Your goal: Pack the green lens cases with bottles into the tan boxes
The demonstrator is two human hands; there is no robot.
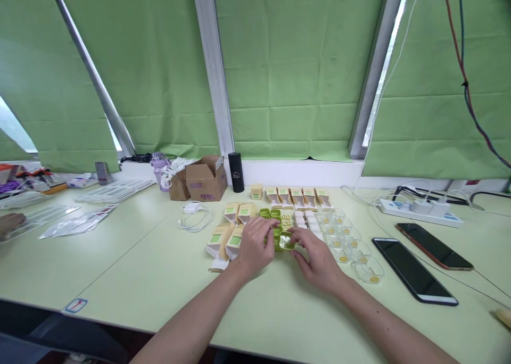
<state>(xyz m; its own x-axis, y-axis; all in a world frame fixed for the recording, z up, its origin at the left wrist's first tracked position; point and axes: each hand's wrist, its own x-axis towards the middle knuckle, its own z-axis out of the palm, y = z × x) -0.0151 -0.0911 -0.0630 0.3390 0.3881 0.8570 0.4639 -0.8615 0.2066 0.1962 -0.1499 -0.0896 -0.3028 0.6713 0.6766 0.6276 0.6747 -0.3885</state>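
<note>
Between my hands is a small green open-topped box point(286, 240) with something white inside. My right hand point(316, 258) grips this box at its right side with thumb and fingers. My left hand point(256, 242) is closed just left of it, fingertips together; what they hold, if anything, is hidden. Behind the left fingers stand more green boxes point(275, 213), partly covered. Beyond the hands lie rows of small tan pieces point(286, 220) and white blocks point(300, 218). Clear plastic shells point(369, 270) with yellow dots sit to the right. Tan cartons with green labels point(218, 239) lie to the left.
More tan cartons point(296, 198) line the back. A cardboard box point(206, 179), a black cylinder point(236, 172) and a white cable point(195, 215) are at back left. Two phones point(414, 271) and a power strip point(420, 213) lie right. Another person's hand point(10, 223) is far left.
</note>
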